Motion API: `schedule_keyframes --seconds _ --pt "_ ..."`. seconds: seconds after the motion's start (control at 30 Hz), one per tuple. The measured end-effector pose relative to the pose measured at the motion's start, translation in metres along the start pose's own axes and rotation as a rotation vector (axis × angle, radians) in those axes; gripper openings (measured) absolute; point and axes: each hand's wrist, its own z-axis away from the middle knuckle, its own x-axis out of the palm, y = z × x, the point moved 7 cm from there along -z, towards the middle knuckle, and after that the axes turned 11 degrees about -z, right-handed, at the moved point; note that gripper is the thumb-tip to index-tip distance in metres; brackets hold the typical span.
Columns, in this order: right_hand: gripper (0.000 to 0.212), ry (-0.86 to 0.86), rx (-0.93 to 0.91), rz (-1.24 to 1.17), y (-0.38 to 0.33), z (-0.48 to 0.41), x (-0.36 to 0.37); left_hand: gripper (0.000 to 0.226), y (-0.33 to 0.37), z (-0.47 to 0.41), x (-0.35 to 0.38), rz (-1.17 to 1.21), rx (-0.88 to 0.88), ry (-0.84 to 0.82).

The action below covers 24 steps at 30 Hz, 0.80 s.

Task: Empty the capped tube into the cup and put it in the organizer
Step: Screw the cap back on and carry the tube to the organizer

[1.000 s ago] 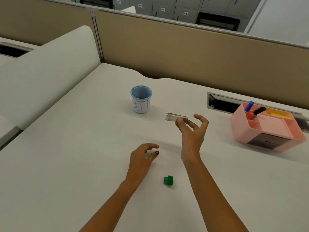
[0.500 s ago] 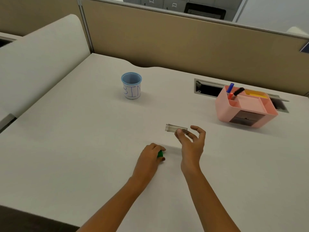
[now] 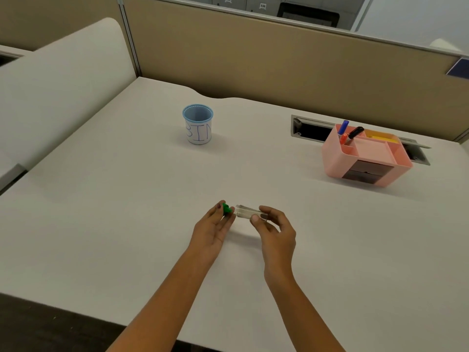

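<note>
Behind our white desk [image 3: 127, 224] runs a tan partition. Over the near middle of the desk our right hand [image 3: 275, 231] pinches one end of the clear tube [image 3: 247, 212], which lies level, while the fingers of our left hand [image 3: 213, 226] close on the green cap [image 3: 226, 209] at the tube's open end. Well apart stand the blue cup [image 3: 198, 128], far centre, and the pink organizer [image 3: 365, 154] with pens, far right

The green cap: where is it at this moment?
In the head view the green cap is pinched in the left hand, low centre above the desk, right at the open end of the clear tube held by the right hand.
</note>
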Motion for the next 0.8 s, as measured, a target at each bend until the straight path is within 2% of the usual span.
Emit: schedule_keyframes --seconds 0.17,0.6,0.8 --pt "0.028 -0.033 -0.045 0.041 0.000 0.010 0.006 0.013 -0.003 0.005 0.007 0.100 -0.037 -0.028" --pt "0.023 -0.041 -0.089 0.064 -0.005 0.016 0.010 0.018 -0.011 0.017 0.018 0.100 -0.077 -0.108" --pt "0.022 -0.009 0.062 -0.030 -0.001 0.017 0.011 0.020 -0.005 0.020 0.021 0.097 -0.059 -0.157"
